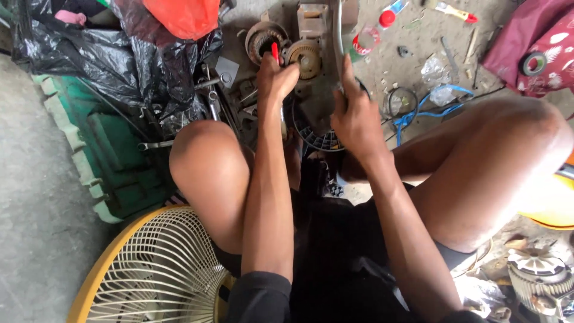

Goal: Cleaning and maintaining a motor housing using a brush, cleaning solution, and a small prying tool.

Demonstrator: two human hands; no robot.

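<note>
My left hand (276, 78) grips a red-handled tool (275, 51), its tip set against a round metal motor part (263, 37) on the floor. A second toothed round part (306, 57) lies just to its right. My right hand (357, 116) is closed around a thin grey metal rod (339, 42) that rises beside a grey motor housing (314, 24). A black ribbed round fan piece (317, 139) sits under both hands, between my knees.
A yellow-rimmed fan grille (152, 272) lies at lower left, and a green crate (98, 149) with wrenches under black plastic sheeting (119, 66). Blue cable (427, 107), a tape roll (533, 63) and a screwdriver (454, 11) lie at upper right. Another motor part (538, 281) rests at lower right.
</note>
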